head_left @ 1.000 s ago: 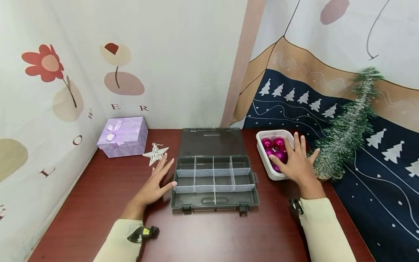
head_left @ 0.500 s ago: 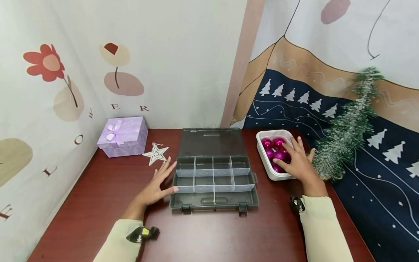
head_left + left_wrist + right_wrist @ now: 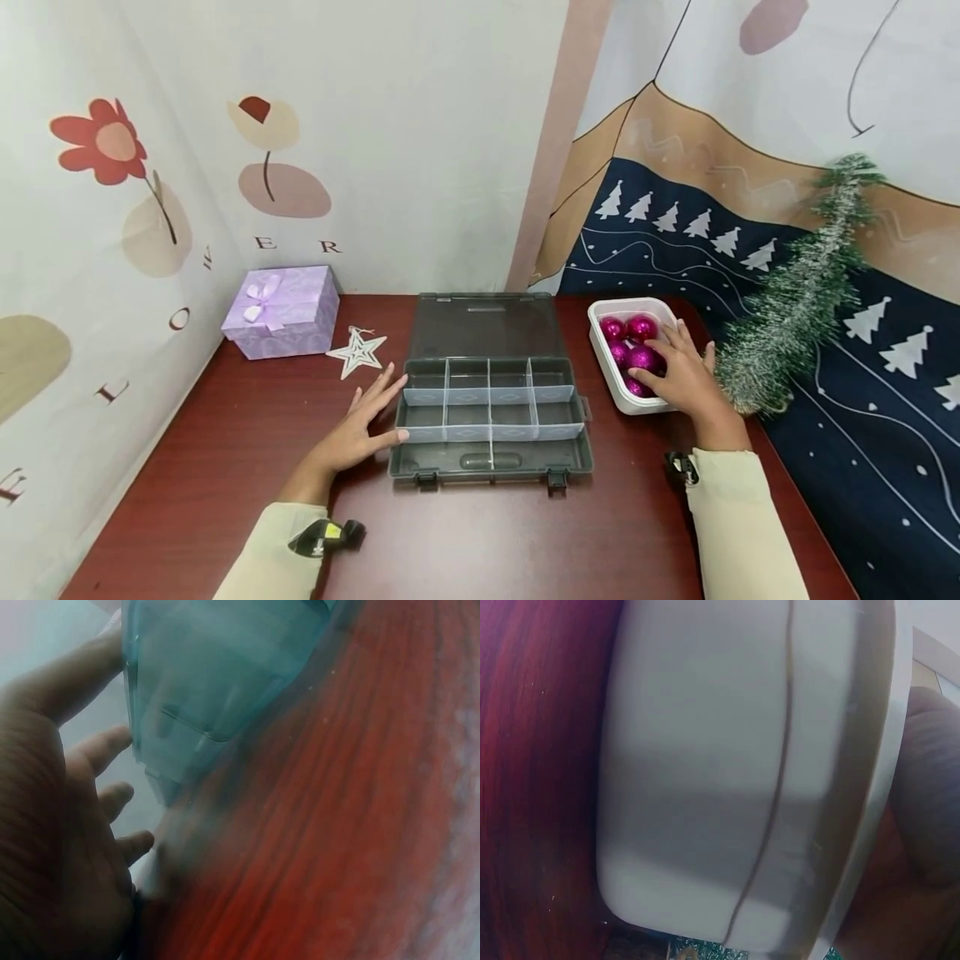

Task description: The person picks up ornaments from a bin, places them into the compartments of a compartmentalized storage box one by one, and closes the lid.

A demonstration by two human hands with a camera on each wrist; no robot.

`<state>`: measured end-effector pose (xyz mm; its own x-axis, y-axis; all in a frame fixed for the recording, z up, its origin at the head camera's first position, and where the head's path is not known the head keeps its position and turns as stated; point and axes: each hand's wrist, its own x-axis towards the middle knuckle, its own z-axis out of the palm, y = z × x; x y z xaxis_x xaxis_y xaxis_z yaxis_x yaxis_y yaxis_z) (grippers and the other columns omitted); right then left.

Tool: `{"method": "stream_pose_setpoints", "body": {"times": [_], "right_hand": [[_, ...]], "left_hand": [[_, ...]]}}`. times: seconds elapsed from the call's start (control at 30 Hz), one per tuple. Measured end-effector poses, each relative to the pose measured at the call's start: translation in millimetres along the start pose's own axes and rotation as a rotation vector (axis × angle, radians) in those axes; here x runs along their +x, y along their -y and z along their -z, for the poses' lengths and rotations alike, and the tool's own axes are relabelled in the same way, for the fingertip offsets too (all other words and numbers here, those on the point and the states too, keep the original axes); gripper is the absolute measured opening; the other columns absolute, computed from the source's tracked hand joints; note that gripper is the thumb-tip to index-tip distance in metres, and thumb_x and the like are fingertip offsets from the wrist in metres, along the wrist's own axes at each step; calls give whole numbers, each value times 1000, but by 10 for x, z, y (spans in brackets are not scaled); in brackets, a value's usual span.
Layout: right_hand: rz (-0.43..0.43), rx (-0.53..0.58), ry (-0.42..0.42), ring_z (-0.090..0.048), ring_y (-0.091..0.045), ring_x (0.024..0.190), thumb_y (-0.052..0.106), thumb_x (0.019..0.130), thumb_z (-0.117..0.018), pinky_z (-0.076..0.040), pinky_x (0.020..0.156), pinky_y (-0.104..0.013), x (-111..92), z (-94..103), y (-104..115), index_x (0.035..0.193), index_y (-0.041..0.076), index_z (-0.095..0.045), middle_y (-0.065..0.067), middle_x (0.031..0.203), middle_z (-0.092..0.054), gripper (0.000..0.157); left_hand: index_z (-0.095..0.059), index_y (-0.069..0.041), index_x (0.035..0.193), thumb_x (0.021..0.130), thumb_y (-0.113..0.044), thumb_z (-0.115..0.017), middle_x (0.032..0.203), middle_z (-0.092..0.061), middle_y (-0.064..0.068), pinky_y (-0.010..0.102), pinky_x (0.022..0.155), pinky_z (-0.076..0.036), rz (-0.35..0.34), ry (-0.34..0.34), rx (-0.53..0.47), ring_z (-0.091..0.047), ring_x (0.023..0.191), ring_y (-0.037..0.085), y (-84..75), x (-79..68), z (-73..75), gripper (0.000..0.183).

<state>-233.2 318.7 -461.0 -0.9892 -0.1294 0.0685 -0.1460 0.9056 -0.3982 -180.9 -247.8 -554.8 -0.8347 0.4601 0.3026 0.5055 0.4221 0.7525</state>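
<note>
My left hand (image 3: 356, 433) lies at the left side of a clear dark plastic compartment box (image 3: 442, 457), fingers spread, thumb and fingertips at its edge. The box's lid (image 3: 487, 327) is folded back and its compartments hold nothing. In the left wrist view the fingers stay straight beside the box wall (image 3: 217, 667). My right hand (image 3: 693, 379) reaches into a white tub (image 3: 605, 367) of shiny magenta Christmas balls. Its thumb and fingers close about one ball (image 3: 643, 359). In the right wrist view the tub wall (image 3: 705, 765) hides the balls and fingertips.
A white star ornament (image 3: 357, 353) lies left of the box, near a lilac gift box (image 3: 283, 312) with a bow. A small frosted Christmas tree (image 3: 795, 308) leans right of the tub. Printed cloth walls (image 3: 420, 150) bound the reddish wooden table (image 3: 225, 450).
My right hand has lowered into the tub and drawn its fingers in around a ball. The left hand has shifted slightly along the box edge.
</note>
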Motion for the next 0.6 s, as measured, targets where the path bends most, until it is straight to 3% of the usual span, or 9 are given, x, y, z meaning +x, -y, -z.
{"method": "stream_pose_setpoints", "body": {"times": [0.13, 0.3, 0.4, 0.6], "right_hand": [[4, 6, -1, -6, -51, 170, 35, 98, -79, 7, 125, -88, 25, -8, 9, 151, -4, -57, -32, 176, -26, 69], [13, 20, -5, -7, -50, 169, 34, 99, -79, 4, 126, -87, 16, -3, 7, 149, -6, -58, -31, 177, -26, 67], [26, 42, -24, -7, -50, 170, 33, 100, -79, 3, 126, -87, 1, 13, 10, 149, -7, -56, -31, 176, -26, 68], [43, 67, -60, -11, -51, 168, 31, 99, -81, -2, 125, -89, -33, 35, 28, 148, -4, -57, -31, 172, -32, 65]], "left_hand": [[-37, -6, 170, 95, -28, -82, 180, -14, 33, 90, 121, 8, 56, 29, 34, -16, 166, 57, -70, 4, 37, 90], [-34, -2, 170, 96, -25, -81, 180, -16, 31, 90, 122, 7, 88, 58, 53, -19, 165, 58, -69, 4, 33, 90], [-33, -2, 170, 97, -25, -79, 182, -19, 25, 89, 122, 9, 92, 63, 42, -21, 167, 50, -67, 19, 28, 89], [-32, -5, 172, 100, -26, -78, 183, -20, 20, 89, 122, 11, 88, 78, 39, -17, 172, 21, -70, 40, 33, 88]]}}
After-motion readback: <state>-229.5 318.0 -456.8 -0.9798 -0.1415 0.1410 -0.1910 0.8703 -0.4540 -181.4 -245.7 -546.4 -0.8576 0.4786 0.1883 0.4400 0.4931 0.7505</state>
